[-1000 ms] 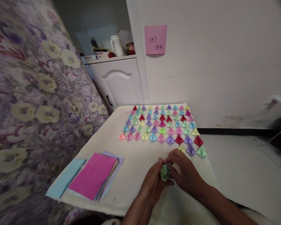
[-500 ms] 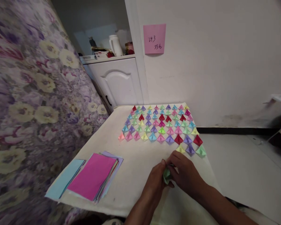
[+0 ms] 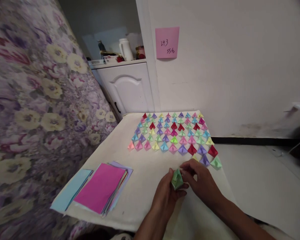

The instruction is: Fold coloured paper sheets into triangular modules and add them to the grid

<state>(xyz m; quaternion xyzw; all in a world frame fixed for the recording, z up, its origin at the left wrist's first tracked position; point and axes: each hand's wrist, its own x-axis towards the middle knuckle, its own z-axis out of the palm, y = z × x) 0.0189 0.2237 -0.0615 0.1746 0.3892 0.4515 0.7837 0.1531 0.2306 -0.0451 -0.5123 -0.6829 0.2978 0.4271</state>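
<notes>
A small folded green paper piece (image 3: 176, 179) is pinched between my left hand (image 3: 166, 195) and my right hand (image 3: 202, 183), just above the cream table (image 3: 145, 176). Both hands have their fingers closed on it, the left from below and the right from the side. Just beyond my right hand lie rows of several small folded paper shapes (image 3: 173, 135) in many colours. The nearest are a purple one (image 3: 205, 161) and a green one (image 3: 216, 163).
A stack of coloured paper sheets (image 3: 100, 188), pink on top with a light blue sheet (image 3: 70, 190) beside it, lies at the table's near left. A flowered fabric surface (image 3: 35, 110) rises on the left. A white cabinet (image 3: 126, 86) and a wall with a pink note (image 3: 167, 42) stand behind.
The green piece has been turned in my fingers and now shows a pointed, folded face. Both hands stay in nearly the same spot.
</notes>
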